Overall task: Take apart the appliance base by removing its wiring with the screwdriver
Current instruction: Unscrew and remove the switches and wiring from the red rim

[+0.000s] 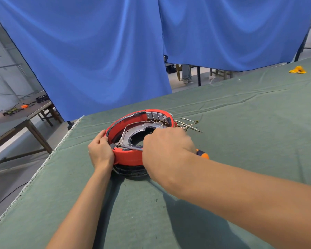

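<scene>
The right hand [166,150] is wrapped around the handle of the screwdriver [202,154], fingers curled over it so that only the orange end of the handle shows past the wrist side. The metal shaft runs from under that hand leftward across the near rim of the appliance base [129,157], its tip meeting a small dark terminal just inside the red wall. The left hand [101,150] grips the left side of the base, fingers curled over the rim and thumb close to the screwdriver tip.

The base is a round red shell resting on a black ring, open side up. Inside it lie a grey metal plate with a central hole, thin wiring [123,133] running along its inner left side, and a row of grey blocks [156,115] at the far wall. Loose wire pieces [188,124] lie on the green table cloth [241,123] just right of the base. Well beyond the base, to the right, sits a small yellow object [297,70].
</scene>
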Available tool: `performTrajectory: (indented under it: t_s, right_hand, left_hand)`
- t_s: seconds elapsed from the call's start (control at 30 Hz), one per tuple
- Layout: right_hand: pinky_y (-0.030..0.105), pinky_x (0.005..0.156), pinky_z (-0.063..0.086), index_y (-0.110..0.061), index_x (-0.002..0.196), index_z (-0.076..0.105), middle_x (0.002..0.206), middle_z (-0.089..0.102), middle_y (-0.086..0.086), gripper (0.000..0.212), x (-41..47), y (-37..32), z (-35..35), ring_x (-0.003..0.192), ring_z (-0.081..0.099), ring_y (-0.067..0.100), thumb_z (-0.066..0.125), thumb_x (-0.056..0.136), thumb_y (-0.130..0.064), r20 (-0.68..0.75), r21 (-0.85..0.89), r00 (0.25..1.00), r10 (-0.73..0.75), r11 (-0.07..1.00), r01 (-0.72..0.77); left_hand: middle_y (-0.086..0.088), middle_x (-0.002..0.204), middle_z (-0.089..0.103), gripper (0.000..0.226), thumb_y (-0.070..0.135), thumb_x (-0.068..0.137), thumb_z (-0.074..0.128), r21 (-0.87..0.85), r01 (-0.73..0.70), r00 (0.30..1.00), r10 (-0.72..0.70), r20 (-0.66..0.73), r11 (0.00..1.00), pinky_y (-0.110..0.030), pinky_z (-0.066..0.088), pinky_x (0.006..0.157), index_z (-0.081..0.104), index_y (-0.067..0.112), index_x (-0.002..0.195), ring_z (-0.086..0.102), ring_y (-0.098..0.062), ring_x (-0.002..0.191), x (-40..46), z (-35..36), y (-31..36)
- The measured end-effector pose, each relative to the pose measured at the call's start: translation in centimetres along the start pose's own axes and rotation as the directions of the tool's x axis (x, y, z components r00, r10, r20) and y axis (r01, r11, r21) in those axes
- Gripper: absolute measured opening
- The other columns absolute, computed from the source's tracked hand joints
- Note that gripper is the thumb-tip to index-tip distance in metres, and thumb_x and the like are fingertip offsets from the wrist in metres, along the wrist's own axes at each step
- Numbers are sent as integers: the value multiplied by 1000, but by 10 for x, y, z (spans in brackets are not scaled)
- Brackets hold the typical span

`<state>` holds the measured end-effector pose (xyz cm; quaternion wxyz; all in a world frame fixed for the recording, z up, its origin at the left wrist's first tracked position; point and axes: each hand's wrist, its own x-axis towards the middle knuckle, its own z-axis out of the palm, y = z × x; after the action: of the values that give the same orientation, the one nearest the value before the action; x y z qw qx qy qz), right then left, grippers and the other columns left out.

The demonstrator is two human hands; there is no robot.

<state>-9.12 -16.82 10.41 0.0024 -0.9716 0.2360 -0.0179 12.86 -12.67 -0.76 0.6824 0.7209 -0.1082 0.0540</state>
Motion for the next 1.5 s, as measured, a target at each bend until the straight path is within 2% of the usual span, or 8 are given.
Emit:
performTrajectory:
  t_s: [0.2,0.43,0.53,0.73,0.9,1.07,1.2,1.5]
  right_hand:
    - [29,56,32,-17,96,62,99,62,4,24,3,36,11,77,47,28,44,96,-32,-139,-5,988,-66,998,66]
    - [28,44,19,-19,52,33,57,34,-2,56,24,70,29,47,30,16,44,92,-56,-247,-2,963,-108,994,111]
    - [27,43,18,-18,52,33,55,35,-2,56,28,73,31,46,30,15,44,92,-56,-253,-3,960,-123,992,126]
    - [31,51,26,-20,55,29,58,31,-3,53,28,68,28,57,39,25,43,93,-56,-231,15,966,-116,992,123]
    - [32,56,30,-18,61,33,62,31,0,46,17,55,24,68,41,28,40,96,-47,-211,-7,971,-110,994,111]
    - [25,45,20,-17,104,61,91,48,-1,21,2,29,12,61,30,21,42,98,-24,-186,-71,973,-137,990,126]
    - [33,67,48,-13,115,60,112,58,5,26,2,12,8,80,44,22,47,92,-9,-83,-8,993,-80,997,79]
    - [30,57,34,-18,84,56,82,54,3,22,7,43,15,71,41,26,45,96,-31,-158,9,983,-92,996,94]
  left_hand:
    - [-2,120,65,36,10,90,46,23,-10,1000,9,19,1000,-30,43,99,65,12,120,58,-14,108,-1,-3,0]
    - [0,112,66,35,7,90,46,-60,-9,999,11,31,998,-13,46,79,65,11,118,62,-3,89,2,-3,-5]
    - [0,116,66,35,8,90,45,-54,-24,999,25,27,998,-20,46,89,65,11,119,62,-6,97,2,-2,-6]
    - [2,110,65,35,6,91,43,-58,-47,999,47,-4,997,-1,41,63,64,10,119,61,14,67,2,0,-8]
    - [-3,118,65,37,8,90,44,-13,-20,1000,20,-11,1000,-26,44,95,64,11,121,59,-12,102,-1,0,-3]
    - [-3,117,66,37,8,89,44,-5,-14,1000,14,-3,1000,-37,44,101,65,11,120,60,-18,110,-1,0,-2]
    - [-3,118,65,37,8,88,44,6,-21,1000,21,-8,1000,-30,44,98,65,10,119,59,-14,105,-2,-1,-2]
    - [-1,114,66,36,10,88,45,8,-31,999,31,8,999,-28,44,95,66,12,118,60,-12,103,-2,-2,-2]
